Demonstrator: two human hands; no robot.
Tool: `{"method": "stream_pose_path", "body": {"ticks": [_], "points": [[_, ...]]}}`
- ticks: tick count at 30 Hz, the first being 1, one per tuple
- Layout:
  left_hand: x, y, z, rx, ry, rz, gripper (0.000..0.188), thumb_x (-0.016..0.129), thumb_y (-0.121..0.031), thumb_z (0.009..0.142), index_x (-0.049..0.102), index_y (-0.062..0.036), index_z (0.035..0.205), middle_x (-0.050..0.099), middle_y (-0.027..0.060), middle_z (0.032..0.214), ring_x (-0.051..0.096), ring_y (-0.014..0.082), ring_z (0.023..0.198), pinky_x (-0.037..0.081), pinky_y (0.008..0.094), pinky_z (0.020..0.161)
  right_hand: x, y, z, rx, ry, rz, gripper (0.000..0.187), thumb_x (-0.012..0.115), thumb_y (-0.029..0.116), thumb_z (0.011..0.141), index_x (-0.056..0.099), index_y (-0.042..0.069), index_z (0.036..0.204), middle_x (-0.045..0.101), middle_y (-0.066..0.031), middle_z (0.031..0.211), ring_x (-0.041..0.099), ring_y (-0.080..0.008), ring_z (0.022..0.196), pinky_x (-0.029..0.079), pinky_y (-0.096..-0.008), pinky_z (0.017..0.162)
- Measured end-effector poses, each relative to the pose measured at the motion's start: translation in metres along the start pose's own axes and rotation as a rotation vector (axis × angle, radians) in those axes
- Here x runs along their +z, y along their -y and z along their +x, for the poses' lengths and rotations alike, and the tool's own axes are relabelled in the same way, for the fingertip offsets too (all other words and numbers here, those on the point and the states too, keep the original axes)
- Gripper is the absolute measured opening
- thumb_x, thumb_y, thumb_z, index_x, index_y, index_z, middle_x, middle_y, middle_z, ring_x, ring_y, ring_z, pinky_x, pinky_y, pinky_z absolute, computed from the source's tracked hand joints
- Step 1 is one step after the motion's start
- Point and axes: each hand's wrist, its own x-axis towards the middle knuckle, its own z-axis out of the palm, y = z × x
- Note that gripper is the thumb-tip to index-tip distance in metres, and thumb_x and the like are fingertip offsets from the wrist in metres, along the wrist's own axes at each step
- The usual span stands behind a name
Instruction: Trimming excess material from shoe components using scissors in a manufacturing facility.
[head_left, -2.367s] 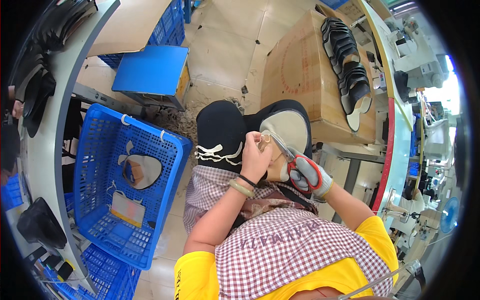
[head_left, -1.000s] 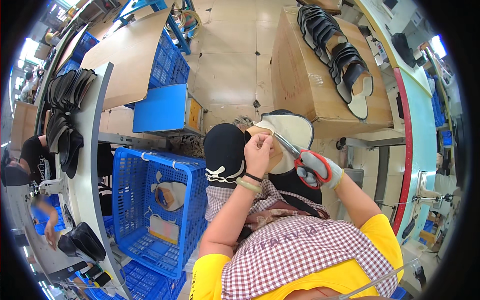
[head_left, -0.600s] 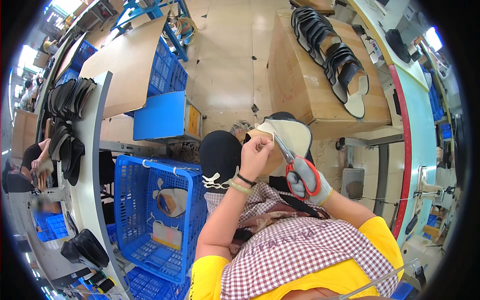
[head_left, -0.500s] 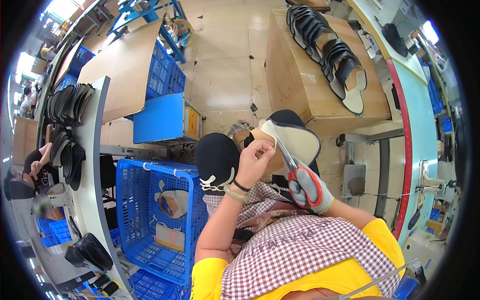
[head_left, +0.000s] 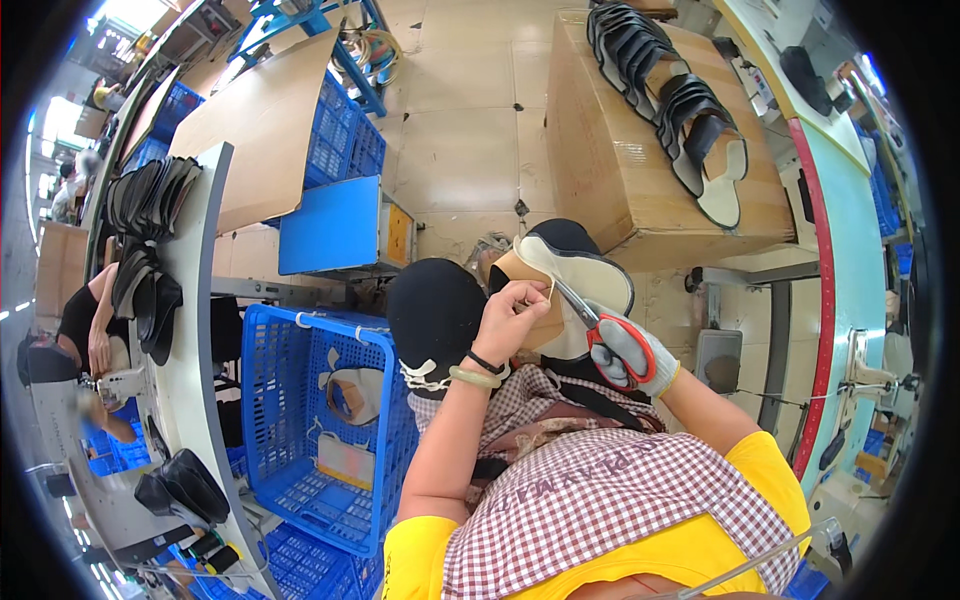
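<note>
- On the lap, over the right thigh, lies the cream-and-tan shoe-upper piece, its broad cream part spread out beyond the scissors, its dark edging curving round the rim.
- At its near edge, the left hand is bare, thumb and forefinger pinched together on a thin pale strip; the other fingers curl in.
- On the other side, the right hand, in a grey-white glove, has its fingers wrapped through the handles of the red-handled scissors. The blades point up and left to the strip; whether they are parted is too small to tell.
- In handling, the piece looks light and thin, probably bendy rather than stiff, and unlikely to slip; the strip seems flimsier and could tear if pulled hard.
- For a hold, the edge beside the cut seems best, fingertips kept off the blade line; the left fingertips are very near it.
- Over the left knee lie loose white scraps.
- To the left, a blue crate holds another upper piece.
- Ahead on the right, a cardboard box bears a row of dark, pale-edged pieces; close by, the thighs and checked apron limit elbow room.
</note>
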Motion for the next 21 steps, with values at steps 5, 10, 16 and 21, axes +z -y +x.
{"method": "stream_pose_path", "body": {"ticks": [5,10,16,21], "points": [[-0.011,-0.007,-0.012,-0.016,-0.012,0.01,0.01,0.068,-0.008,0.078,0.063,0.0002,0.08,0.063,0.0105,0.106,0.058,0.0143,0.09,0.044,0.0269,0.079,0.006,0.009,0.005,0.019,0.083,-0.053,0.059,0.053,0.044,0.094,0.034,0.014,0.14,0.052,0.0022,0.074,0.04,-0.0035,0.048,0.033,-0.0169,0.041],[-0.016,-0.009,-0.021,-0.043,0.001,-0.033,0.01,0.069,-0.008,0.077,0.063,0.0001,0.08,0.06,0.0131,0.111,0.056,0.0156,0.097,0.043,0.0277,0.082,0.01,0.016,0.009,0.054,0.084,-0.064,0.042,0.051,0.035,0.094,0.044,0.013,0.129,0.049,0.0007,0.071,0.04,-0.0053,0.046,0.035,-0.0196,0.04],[-0.012,-0.002,-0.02,-0.065,-0.007,-0.078,0.008,0.069,-0.006,0.079,0.063,-0.0018,0.078,0.054,0.0101,0.116,0.05,0.015,0.106,0.037,0.028,0.092,0.02,0.024,0.015,0.143,-0.011,-0.149,0.039,0.054,0.033,0.092,0.049,0.012,0.124,0.049,-0.0002,0.07,0.041,-0.006,0.046,0.035,-0.0212,0.039],[-0.013,-0.003,-0.018,-0.086,0.005,-0.077,0.008,0.069,-0.005,0.078,0.062,-0.0019,0.077,0.053,0.0101,0.117,0.048,0.0173,0.111,0.037,0.0293,0.092,0.022,0.035,0.016,0.18,-0.045,-0.167,0.035,0.056,0.033,0.091,0.053,0.012,0.119,0.05,0.0004,0.07,0.041,-0.0058,0.045,0.035,-0.0209,0.039]]}}
